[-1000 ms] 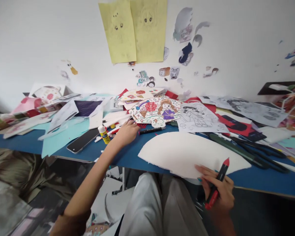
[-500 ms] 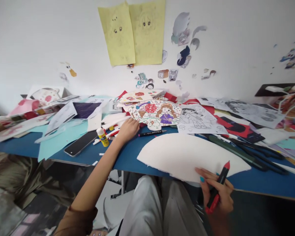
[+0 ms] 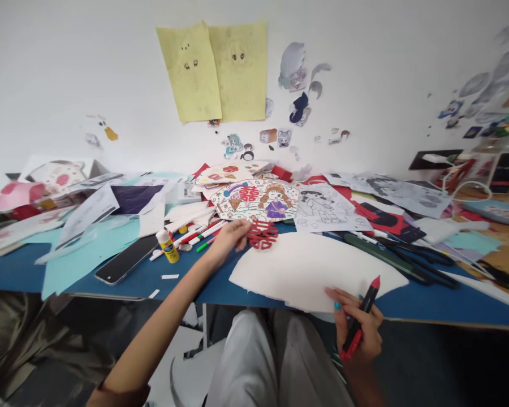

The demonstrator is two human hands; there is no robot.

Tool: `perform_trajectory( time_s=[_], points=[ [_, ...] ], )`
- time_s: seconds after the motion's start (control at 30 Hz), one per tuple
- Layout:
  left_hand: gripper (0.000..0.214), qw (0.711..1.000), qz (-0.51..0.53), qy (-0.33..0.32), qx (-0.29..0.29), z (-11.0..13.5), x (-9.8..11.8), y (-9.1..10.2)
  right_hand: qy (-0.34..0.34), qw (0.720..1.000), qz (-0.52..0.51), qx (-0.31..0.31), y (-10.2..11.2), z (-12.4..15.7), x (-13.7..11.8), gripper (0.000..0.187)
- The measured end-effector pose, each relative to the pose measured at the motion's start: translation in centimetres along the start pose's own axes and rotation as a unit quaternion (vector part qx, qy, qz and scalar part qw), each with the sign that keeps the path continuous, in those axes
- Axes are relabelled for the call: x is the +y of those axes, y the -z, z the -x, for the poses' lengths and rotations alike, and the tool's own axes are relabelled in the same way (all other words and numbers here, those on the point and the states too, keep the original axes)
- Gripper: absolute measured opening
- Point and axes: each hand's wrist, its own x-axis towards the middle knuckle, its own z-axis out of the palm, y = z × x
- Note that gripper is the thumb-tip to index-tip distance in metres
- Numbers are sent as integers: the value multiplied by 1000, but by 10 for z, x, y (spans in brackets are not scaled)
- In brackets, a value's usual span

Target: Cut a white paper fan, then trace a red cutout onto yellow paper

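Note:
My left hand (image 3: 231, 237) reaches across the blue table (image 3: 428, 302) and pinches a red paper cutout (image 3: 263, 234) of a double character, just below the coloured fan-shaped drawing (image 3: 254, 199). A large white fan-shaped sheet (image 3: 305, 270) lies in front of me. My right hand (image 3: 358, 328) rests on its near edge, fingers closed round a black-and-red marker (image 3: 360, 319) with the red tip pointing up.
A glue bottle (image 3: 167, 245), several pens (image 3: 201, 233) and a dark phone (image 3: 125, 261) lie left of my hand. Line drawings (image 3: 326, 207), red and teal papers and dark scissors (image 3: 411, 257) crowd the back and right. Two yellow sheets (image 3: 214, 70) and stickers hang on the wall.
My left hand has drawn the red cutout out from under the coloured drawing toward the white sheet. The view has shifted right. The right hand still holds the marker.

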Motion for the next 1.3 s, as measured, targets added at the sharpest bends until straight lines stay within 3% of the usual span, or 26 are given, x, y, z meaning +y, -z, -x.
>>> perform_trajectory(
  time_s=[0.07, 0.17, 0.3, 0.4, 0.47, 0.6, 0.67, 0.93, 1.13, 1.3],
  points=[
    [26, 998, -45, -8, -34, 3, 2, -17, 5, 1000, 2, 6, -1, 2, 2, 14],
    [13, 989, -137, -39, -34, 8, 3, -27, 1, 1000, 2, -2, 1, 3, 2, 14],
    [22, 966, -241, -86, 22, 13, 3, -21, -14, 1000, 2, -21, 5, 3, 0, 15],
    [27, 954, -275, -118, 24, 15, 3, -15, -16, 999, -2, -42, 8, 3, 0, 15],
    [29, 947, -284, -152, -16, 16, 2, -15, -5, 998, -4, -59, 10, 2, 2, 14],
    [36, 909, -315, -229, -150, 17, -2, -17, 25, 995, 5, -99, 15, -4, 5, 16],
    [35, 898, -327, -229, -185, 17, -3, -17, 22, 994, 14, -110, 16, -7, 4, 14],
    [38, 895, -332, -229, -190, 19, 2, -15, -13, 997, 36, -67, 8, -9, -1, 10],
    [43, 891, -324, -202, -247, 19, 3, -18, 0, 998, 34, -56, 6, -6, 3, 11],
    [39, 901, -307, -224, -207, 19, 6, -18, 29, 996, 35, -72, 10, -9, 4, 15]
  ],
)
